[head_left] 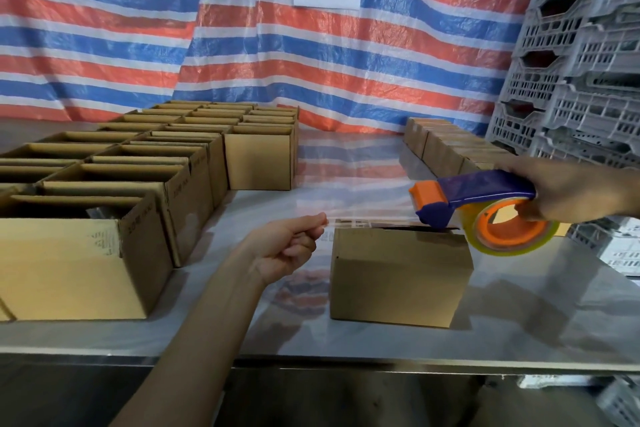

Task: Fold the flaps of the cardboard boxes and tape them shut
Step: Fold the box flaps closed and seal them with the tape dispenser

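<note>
The left hand (287, 248) pinches the end of the clear tape (367, 220) just left of the box (398, 276). The right hand (571, 192) grips the tape dispenser (474, 199) over the box's top right edge.

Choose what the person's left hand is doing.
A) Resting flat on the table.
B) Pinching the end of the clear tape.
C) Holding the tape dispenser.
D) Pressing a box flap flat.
B: the left hand pinches the end of the clear tape stretched from the tape dispenser, which the right hand holds over the box.
</note>
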